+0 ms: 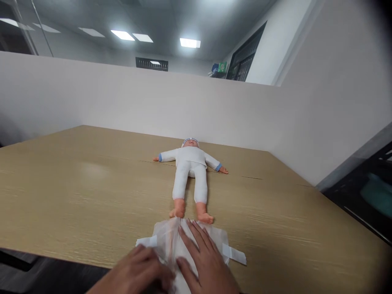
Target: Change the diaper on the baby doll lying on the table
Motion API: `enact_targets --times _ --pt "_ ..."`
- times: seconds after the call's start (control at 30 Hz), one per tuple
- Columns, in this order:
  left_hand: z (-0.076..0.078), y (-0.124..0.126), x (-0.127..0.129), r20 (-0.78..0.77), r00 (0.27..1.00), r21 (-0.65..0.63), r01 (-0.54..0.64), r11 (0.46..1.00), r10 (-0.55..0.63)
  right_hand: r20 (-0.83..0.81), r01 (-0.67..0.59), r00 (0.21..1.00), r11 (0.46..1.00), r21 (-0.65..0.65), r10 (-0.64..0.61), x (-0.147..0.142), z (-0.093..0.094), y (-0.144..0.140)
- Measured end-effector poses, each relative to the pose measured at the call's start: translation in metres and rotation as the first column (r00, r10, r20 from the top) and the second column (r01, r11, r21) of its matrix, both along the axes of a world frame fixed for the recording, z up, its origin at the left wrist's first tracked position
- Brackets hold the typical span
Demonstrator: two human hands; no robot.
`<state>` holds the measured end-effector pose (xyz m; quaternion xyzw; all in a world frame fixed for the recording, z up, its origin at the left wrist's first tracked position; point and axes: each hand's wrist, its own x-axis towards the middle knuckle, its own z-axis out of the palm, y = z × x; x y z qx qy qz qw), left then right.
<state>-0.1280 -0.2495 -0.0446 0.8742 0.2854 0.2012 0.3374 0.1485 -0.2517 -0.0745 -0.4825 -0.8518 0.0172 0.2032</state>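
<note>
An unfolded white diaper (162,232) lies at the near edge of the table, its two side tabs spread out to left and right. My right hand (203,257) rests flat on its middle, fingers stretched toward the far end. Over the left part of the diaper my left hand (141,267) is curled, with its fingertips closed on the material and partly hidden. Just beyond the diaper lies a baby doll (191,157) on its back, feet toward me, arms spread. White clothes with blue cuffs and a cap dress it; its feet are bare.
The wooden table (92,196) reaches back to a low white partition (137,102). A taller wall (330,81) stands on the right. Beyond the table's right edge is a dark object with something teal (378,194) in it.
</note>
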Motion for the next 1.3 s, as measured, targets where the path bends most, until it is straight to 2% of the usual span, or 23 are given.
enact_targets --times 0.03,0.1,0.17,0.23,0.3,0.4,0.5,0.63,0.73,0.83,0.9,1.0,1.1,1.17,1.3 --pt "0.012 0.016 0.001 -0.057 0.998 0.117 -0.018 0.993 0.025 -0.003 0.003 1.0 1.0 -0.018 -0.003 -0.001 0.0 0.002" --pt "0.028 0.055 0.008 -0.106 0.992 0.338 -0.028 0.941 0.068 -0.017 0.004 1.0 0.999 -0.042 -0.005 -0.001 -0.002 0.004" --pt "0.032 0.098 0.02 -0.163 0.973 0.517 -0.057 0.854 0.164 -0.025 0.004 1.0 0.998 -0.056 -0.005 -0.001 -0.004 0.004" --pt "0.029 0.137 0.035 -0.249 0.951 0.631 0.017 0.775 0.181 -0.024 0.004 1.0 0.998 -0.061 -0.005 -0.001 -0.005 0.004" --pt "0.026 0.167 0.053 -0.35 0.932 0.68 0.185 0.71 0.092 -0.016 -0.002 1.0 0.998 -0.062 0.001 -0.001 -0.005 0.006" --pt "0.026 0.193 0.079 -0.457 0.883 0.67 0.419 0.612 -0.105 0.001 -0.027 1.0 0.998 -0.058 0.027 0.001 -0.009 0.009" --pt "0.029 0.205 0.097 -0.47 0.844 0.627 0.524 0.576 -0.258 0.023 -0.053 0.998 0.997 -0.054 0.055 0.005 -0.019 0.014" --pt "0.031 0.216 0.109 -0.42 0.84 0.589 0.54 0.602 -0.343 0.061 -0.077 0.995 0.996 -0.047 0.08 0.012 -0.034 0.023" --pt "0.04 0.22 0.112 -0.355 0.858 0.564 0.512 0.647 -0.37 0.06 -0.11 0.992 0.99 -0.084 0.115 0.016 -0.032 0.032" --pt "0.064 0.223 0.112 -0.165 0.89 0.489 0.448 0.748 -0.425 0.019 -0.121 0.992 0.981 -0.151 0.125 0.018 -0.017 0.047" --pt "0.085 0.227 0.111 -0.006 0.912 0.421 0.374 0.827 -0.409 -0.007 -0.094 0.995 0.977 -0.19 0.095 0.019 -0.006 0.062" --pt "0.118 0.238 0.107 0.141 0.942 0.295 0.255 0.921 -0.306 -0.014 -0.038 0.999 0.975 -0.22 0.036 0.019 0.004 0.096" --pt "0.138 0.251 0.105 0.211 0.946 0.222 0.201 0.954 -0.248 -0.021 -0.054 0.998 0.981 -0.188 0.051 0.021 0.004 0.146" --pt "0.144 0.258 0.105 0.259 0.938 0.223 0.172 0.959 -0.229 -0.048 -0.085 0.996 0.987 -0.138 0.079 0.022 0.004 0.183" --pt "0.146 0.266 0.103 0.308 0.93 0.197 0.142 0.97 -0.199 -0.099 -0.103 0.99 0.993 -0.065 0.096 0.019 0.011 0.247"
